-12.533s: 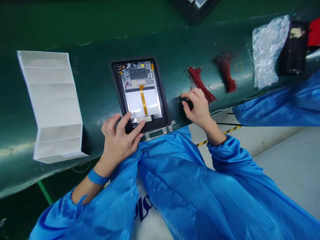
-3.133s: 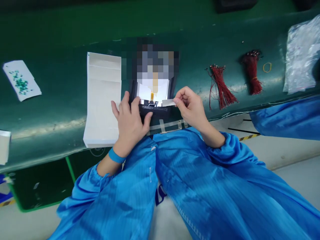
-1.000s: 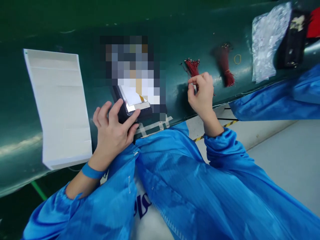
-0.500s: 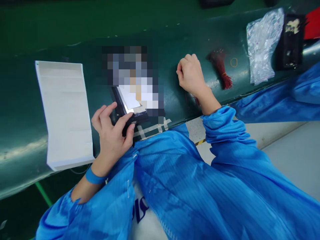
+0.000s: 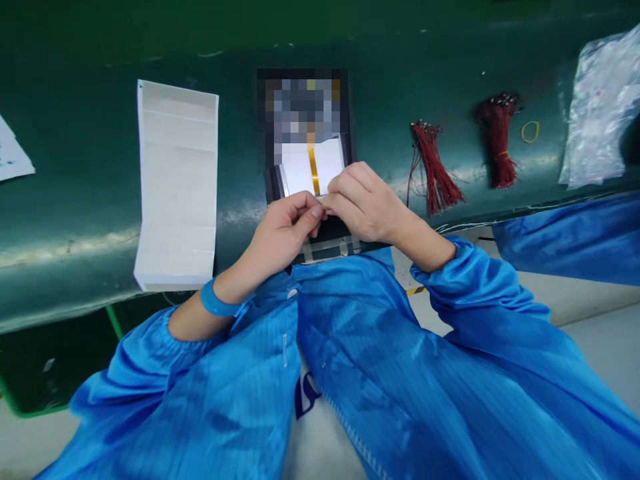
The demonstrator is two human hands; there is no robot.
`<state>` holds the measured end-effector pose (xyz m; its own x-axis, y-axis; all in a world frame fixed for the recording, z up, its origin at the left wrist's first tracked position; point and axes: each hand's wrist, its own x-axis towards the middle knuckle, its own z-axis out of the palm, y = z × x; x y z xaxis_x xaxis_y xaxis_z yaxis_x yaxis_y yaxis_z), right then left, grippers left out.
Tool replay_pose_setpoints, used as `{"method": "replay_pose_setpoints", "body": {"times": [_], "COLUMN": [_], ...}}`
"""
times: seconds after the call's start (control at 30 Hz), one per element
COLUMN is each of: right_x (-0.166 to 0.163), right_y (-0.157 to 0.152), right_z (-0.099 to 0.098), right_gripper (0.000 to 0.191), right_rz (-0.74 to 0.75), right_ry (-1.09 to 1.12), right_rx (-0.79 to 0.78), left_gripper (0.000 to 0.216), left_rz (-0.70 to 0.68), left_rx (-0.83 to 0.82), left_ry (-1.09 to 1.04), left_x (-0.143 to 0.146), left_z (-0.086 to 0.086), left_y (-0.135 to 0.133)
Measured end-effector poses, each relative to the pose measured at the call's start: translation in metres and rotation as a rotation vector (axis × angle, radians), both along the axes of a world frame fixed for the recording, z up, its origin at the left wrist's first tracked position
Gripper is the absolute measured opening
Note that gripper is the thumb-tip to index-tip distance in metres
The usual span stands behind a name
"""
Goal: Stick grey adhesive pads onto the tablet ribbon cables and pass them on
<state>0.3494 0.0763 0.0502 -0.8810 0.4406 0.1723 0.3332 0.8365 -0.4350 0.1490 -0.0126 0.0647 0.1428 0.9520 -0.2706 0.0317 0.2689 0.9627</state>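
My left hand (image 5: 286,232) and my right hand (image 5: 367,201) meet at the near end of a dark frame. Thumb and fingers of each are pinched together, almost touching; whatever lies between them is too small or hidden to make out. Just beyond the fingertips, a white sheet-like piece (image 5: 295,175) with an amber tape strip (image 5: 315,170) down its middle lies in the black frame (image 5: 351,123). The far part of this frame is blurred out by coarse blocks. My hands cover its near edge.
A long white paper strip (image 5: 179,187) lies on the green table (image 5: 240,133) at left. To the right are two bundles of dark red wires (image 5: 437,173) (image 5: 501,147), a yellow rubber band (image 5: 530,131) and a clear plastic bag (image 5: 597,113). Another person's blue sleeve (image 5: 575,237) shows at the right.
My right hand has come left from the table to the frame's near end, beside my left hand. My left hand's spread fingers have closed to a pinch. The view has shifted.
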Motion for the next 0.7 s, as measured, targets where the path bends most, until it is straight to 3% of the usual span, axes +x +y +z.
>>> {"method": "replay_pose_setpoints", "body": {"times": [0.13,0.27,0.37,0.5,0.7], "right_x": [0.001,0.001,0.002,0.005,0.016], "right_y": [0.001,0.0,0.001,0.008,0.019], "right_z": [0.001,0.008,0.015,0.014,0.004], "right_gripper": [0.044,0.03,0.021,0.013,0.008], "right_rz": [-0.061,-0.116,-0.164,-0.2,-0.123], "right_ry": [0.079,0.201,0.211,0.128,-0.038], "right_rx": [-0.17,-0.462,-0.589,-0.567,-0.444], "left_gripper": [0.029,0.02,0.018,0.01,0.016], "left_rz": [0.047,0.113,0.126,0.128,0.134], "left_rx": [0.003,0.069,0.118,0.153,0.263], "left_ry": [0.015,0.112,0.18,0.34,0.603], "left_x": [0.0,0.0,0.001,-0.001,-0.012], "left_z": [0.003,0.005,0.001,-0.007,-0.011], "left_y": [-0.001,-0.001,-0.003,-0.009,-0.021]}}
